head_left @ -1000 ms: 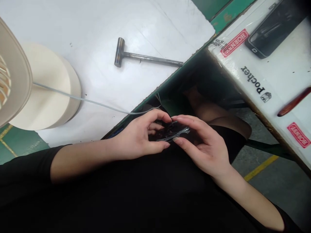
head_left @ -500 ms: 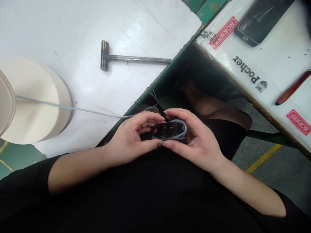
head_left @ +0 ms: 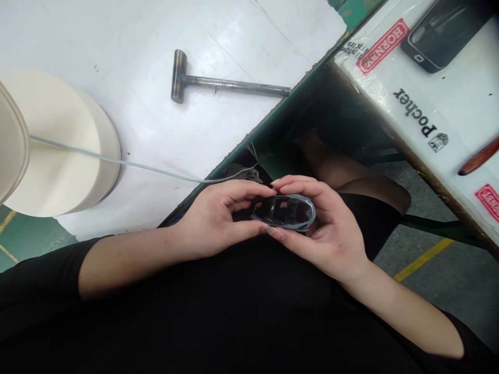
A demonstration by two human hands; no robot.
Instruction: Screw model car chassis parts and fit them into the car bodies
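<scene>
The left hand (head_left: 212, 221) and right hand (head_left: 323, 228) held a small dark oval frame (head_left: 286, 213) between them, above the person's lap. The fingers (head_left: 296, 184) were curled closed around its grey-blue rim from both sides. A thin grey cord (head_left: 136, 166) ran from a cream spool (head_left: 50, 145) across the white worktop (head_left: 234, 31) toward the left hand. A steel hammer (head_left: 230, 85) lay on the worktop, well apart from the hands; a mobile phone (head_left: 440, 36) lay on a printed carton (head_left: 413, 104) — to the far right.
</scene>
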